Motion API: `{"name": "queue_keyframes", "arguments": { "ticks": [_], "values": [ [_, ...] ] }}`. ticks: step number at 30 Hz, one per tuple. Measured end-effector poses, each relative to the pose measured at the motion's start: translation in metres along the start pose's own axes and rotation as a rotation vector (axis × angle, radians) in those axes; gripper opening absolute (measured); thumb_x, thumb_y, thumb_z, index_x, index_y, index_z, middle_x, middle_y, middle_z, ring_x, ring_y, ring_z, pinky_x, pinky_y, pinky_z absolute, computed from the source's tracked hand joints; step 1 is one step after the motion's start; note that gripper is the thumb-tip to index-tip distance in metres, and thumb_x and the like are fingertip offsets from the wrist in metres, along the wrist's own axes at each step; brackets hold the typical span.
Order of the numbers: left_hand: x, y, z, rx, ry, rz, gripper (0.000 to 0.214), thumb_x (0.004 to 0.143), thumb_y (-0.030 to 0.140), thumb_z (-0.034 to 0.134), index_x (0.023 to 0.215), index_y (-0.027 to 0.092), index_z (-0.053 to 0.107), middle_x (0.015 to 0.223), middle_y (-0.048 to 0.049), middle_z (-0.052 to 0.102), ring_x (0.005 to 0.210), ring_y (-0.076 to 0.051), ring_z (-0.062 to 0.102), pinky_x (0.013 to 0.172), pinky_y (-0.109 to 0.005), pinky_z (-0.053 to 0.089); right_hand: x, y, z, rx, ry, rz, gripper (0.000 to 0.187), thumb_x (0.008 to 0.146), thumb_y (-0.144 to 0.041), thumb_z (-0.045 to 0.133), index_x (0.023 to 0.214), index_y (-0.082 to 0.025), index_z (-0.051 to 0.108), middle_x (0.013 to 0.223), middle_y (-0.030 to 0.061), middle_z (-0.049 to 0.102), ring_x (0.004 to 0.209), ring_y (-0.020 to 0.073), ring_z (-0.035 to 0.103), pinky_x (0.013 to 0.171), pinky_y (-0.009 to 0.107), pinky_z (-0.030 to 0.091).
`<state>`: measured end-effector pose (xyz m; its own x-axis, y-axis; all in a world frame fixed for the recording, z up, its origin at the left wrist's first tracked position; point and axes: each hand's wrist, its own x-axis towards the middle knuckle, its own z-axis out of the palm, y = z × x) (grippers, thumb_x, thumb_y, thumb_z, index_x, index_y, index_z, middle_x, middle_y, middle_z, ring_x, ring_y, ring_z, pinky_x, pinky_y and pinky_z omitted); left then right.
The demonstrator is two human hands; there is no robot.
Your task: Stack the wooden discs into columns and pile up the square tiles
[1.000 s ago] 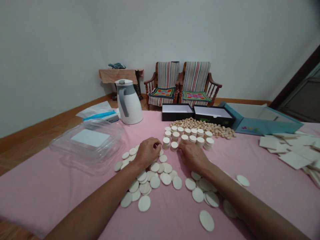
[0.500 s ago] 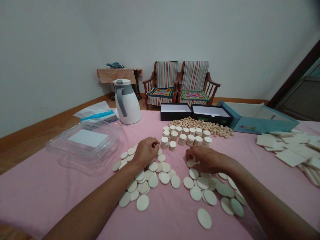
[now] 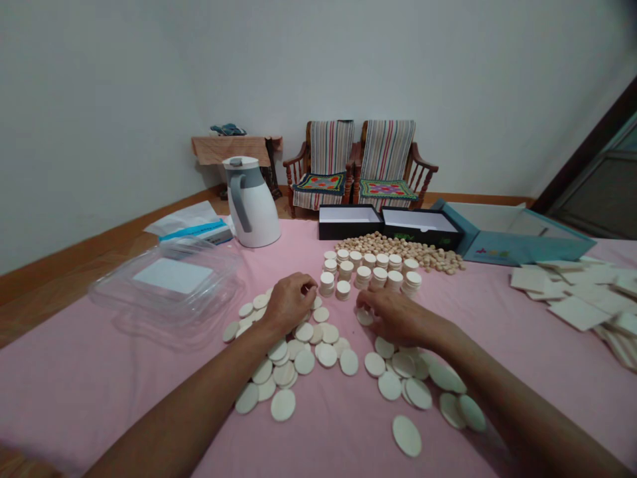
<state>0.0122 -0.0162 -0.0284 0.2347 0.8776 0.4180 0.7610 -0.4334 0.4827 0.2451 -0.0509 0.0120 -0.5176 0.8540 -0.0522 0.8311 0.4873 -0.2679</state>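
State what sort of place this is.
Probably a living room in a home: two brown wooden armchairs draped in striped cloth stand in the background, and a white, tapered jug with a grey handle stands on a pink cloth.

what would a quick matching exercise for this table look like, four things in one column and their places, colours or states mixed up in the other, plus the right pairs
Column one
1. right hand
2. jug
3. small wooden beads
4. flat square pieces

Column two
A. heaped in front of the black boxes
B. white, with a grey handle
C. strewn at the picture's right edge
D. holding a round disc

Pairs: 1-D, 2-B, 3-A, 4-C
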Motion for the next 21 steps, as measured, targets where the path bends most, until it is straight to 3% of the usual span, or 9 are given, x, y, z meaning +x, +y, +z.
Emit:
{"name": "queue_keyframes", "arguments": {
  "ticks": [5,10,16,21],
  "values": [
    [0.000,0.001,-0.001,0.005,-0.001,-0.004,0.014,0.077,0.015,0.055,0.080,0.018,0.068,0.077,-0.0013,0.067,0.069,-0.013,0.059,0.063,-0.022,0.042,0.007,0.005,0.008,0.008,-0.007,-0.006,0.027,0.072,-0.005,0.054,0.095,-0.016,0.065,0.097,0.0095,0.063,0.082,0.0171,0.053,0.066,0.025,0.033],
    [0.000,0.004,-0.003,0.001,-0.014,-0.002,0.015,0.076,0.014,0.054,0.080,0.017,0.068,0.077,-0.0017,0.067,0.068,-0.013,0.059,0.063,-0.023,0.043,0.007,0.000,-0.001,0.007,0.061,0.062,0.020,0.075,-0.009,0.050,0.089,-0.014,0.063,0.089,0.0094,0.063,0.077,0.0169,0.054,0.064,0.026,0.033],
    [0.000,0.005,-0.003,-0.018,-0.013,0.009,0.015,0.077,0.014,0.054,0.079,0.018,0.068,0.076,-0.0014,0.066,0.068,-0.012,0.059,0.064,-0.022,0.043,-0.004,-0.005,-0.002,-0.028,-0.120,0.081,0.024,0.068,-0.024,0.064,0.090,-0.016,0.060,0.092,0.0098,0.062,0.081,0.0206,0.054,0.061,0.027,0.032],
    [0.000,0.004,-0.003,-0.011,-0.011,0.011,0.014,0.077,0.014,0.054,0.078,0.017,0.068,0.075,-0.0015,0.066,0.067,-0.013,0.059,0.064,-0.023,0.043,-0.004,-0.007,0.011,-0.034,-0.090,0.031,0.023,0.067,-0.019,0.061,0.089,-0.016,0.056,0.093,0.0091,0.060,0.080,0.0190,0.053,0.063,0.027,0.032]
  ]
}}
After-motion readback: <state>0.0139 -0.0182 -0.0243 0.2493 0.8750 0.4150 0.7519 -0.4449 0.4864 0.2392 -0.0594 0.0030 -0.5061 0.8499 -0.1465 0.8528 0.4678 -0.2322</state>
